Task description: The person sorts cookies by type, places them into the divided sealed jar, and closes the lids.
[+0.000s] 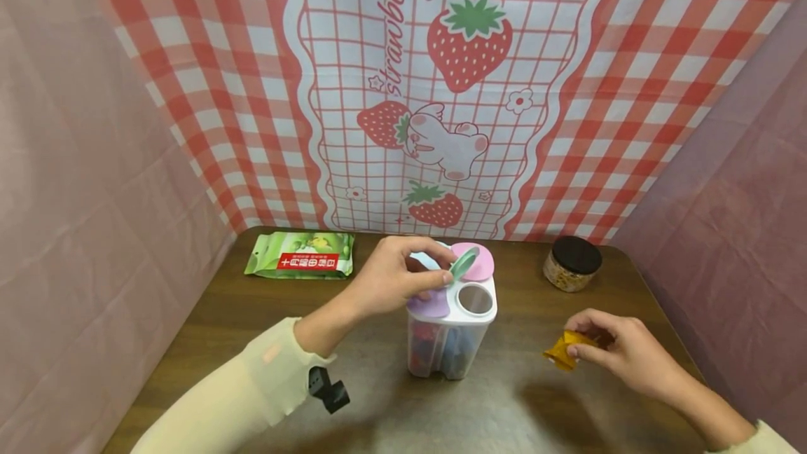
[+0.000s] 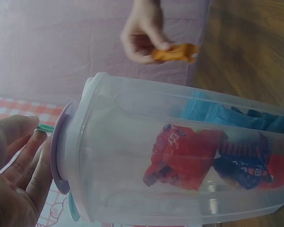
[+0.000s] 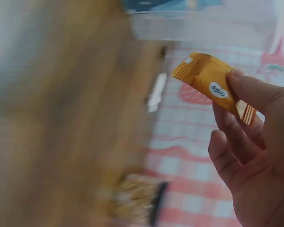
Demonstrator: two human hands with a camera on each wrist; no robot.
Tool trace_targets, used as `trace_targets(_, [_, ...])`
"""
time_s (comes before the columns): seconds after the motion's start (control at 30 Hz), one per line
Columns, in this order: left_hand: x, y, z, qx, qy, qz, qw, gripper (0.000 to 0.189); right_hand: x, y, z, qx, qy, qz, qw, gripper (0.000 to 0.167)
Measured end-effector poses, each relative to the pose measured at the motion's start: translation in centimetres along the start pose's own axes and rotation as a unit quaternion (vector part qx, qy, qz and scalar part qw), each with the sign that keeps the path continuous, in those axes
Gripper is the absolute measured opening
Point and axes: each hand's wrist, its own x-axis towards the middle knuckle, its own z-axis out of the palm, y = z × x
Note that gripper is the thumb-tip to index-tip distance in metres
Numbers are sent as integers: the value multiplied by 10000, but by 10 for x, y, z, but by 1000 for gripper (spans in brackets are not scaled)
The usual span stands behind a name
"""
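A clear plastic container [image 1: 435,345] with a white top stands on the table, divided into compartments. My left hand [image 1: 400,275] pinches its green flip lid [image 1: 465,264], which is tilted up off a round opening [image 1: 475,299]. Purple [image 1: 431,305], pink [image 1: 474,261] and blue lids cover the other openings; the blue one is partly behind the hand. Red packets [image 2: 184,158] and blue packets [image 2: 227,118] show through the wall. To the right of the container, my right hand [image 1: 621,352] holds an orange wrapped snack packet [image 3: 213,85] between thumb and fingers, above the table.
A green packaged bag [image 1: 301,256] lies at the back left of the table [image 1: 265,342]. At the back right stands a jar [image 1: 571,263] with a black lid. A strawberry-patterned cloth [image 1: 410,160] hangs behind, with plain pinkish cloths at both sides.
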Motion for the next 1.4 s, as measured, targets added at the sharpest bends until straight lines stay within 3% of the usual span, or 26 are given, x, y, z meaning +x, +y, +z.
trace_targets(0.3, [1,0,0,44,9,13,10000,20,59,-47,-33,-126,703,-719,9948,45])
trace_targets(0.57, [0,0,-1,95,13,50,9999,20,94,-82,-33,81,907,-1118,9895,42])
trace_targets(0.9, [1,0,-1,83,-41,36,10000,20,119,-110,-19,815,384,-1401,9860,36])
trace_targets(1.1, [1,0,0,86,-67,47,9999,19,125,-109,-6,659,186,-1579,9851,32])
trace_targets(1.4, [1,0,0,96,-60,83,9999,19,127,-102,10,586,-9,-2190,9740,31])
